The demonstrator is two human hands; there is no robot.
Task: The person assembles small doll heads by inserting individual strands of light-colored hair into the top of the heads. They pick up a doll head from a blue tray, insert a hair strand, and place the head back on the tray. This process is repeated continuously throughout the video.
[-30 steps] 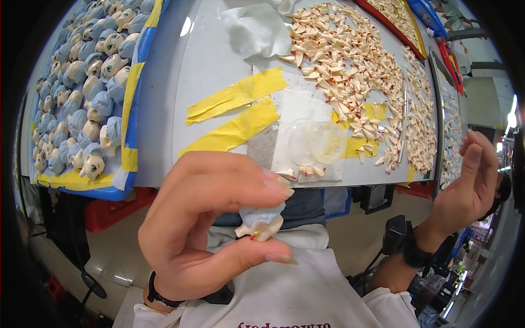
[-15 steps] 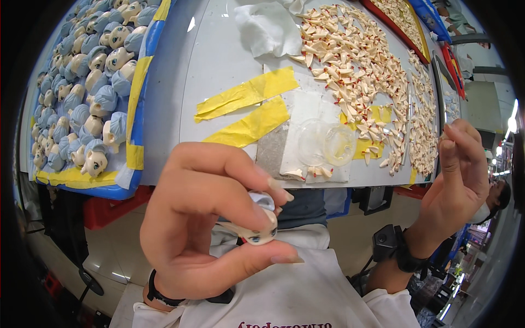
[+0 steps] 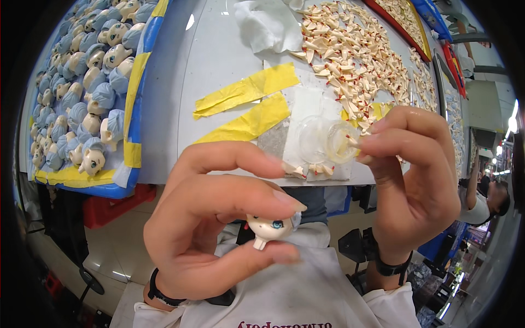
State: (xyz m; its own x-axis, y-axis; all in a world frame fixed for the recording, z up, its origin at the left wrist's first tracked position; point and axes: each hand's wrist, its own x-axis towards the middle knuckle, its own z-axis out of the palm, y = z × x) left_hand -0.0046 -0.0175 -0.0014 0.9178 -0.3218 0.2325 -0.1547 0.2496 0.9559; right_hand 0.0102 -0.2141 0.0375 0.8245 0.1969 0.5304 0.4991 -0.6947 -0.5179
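Observation:
My left hand (image 3: 202, 218) is closed around a small doll head (image 3: 275, 227) with blue hair and painted eyes, gripping it between thumb and fingers. Its face and a short neck peg show below my fingers. My right hand (image 3: 418, 175) pinches a small cream ear-shaped piece (image 3: 351, 141) with a red end. That piece is over the round opening of a clear plastic cup (image 3: 333, 154), which stands on a white pad. To the far right of the table spreads a big heap of similar cream pieces (image 3: 350, 60).
At the left, a blue tray (image 3: 134, 109) edged with yellow tape holds many blue-haired doll heads (image 3: 101, 98). Yellow tape strips (image 3: 249, 90) cross the table beside a grey pad (image 3: 273, 139). A white cloth (image 3: 268, 24) lies at the back. Another person (image 3: 481, 199) is at the right.
My right hand has moved left, from the table's right edge to the clear cup, holding the small piece. In my left hand, the doll head has turned, with its neck peg now pointing down.

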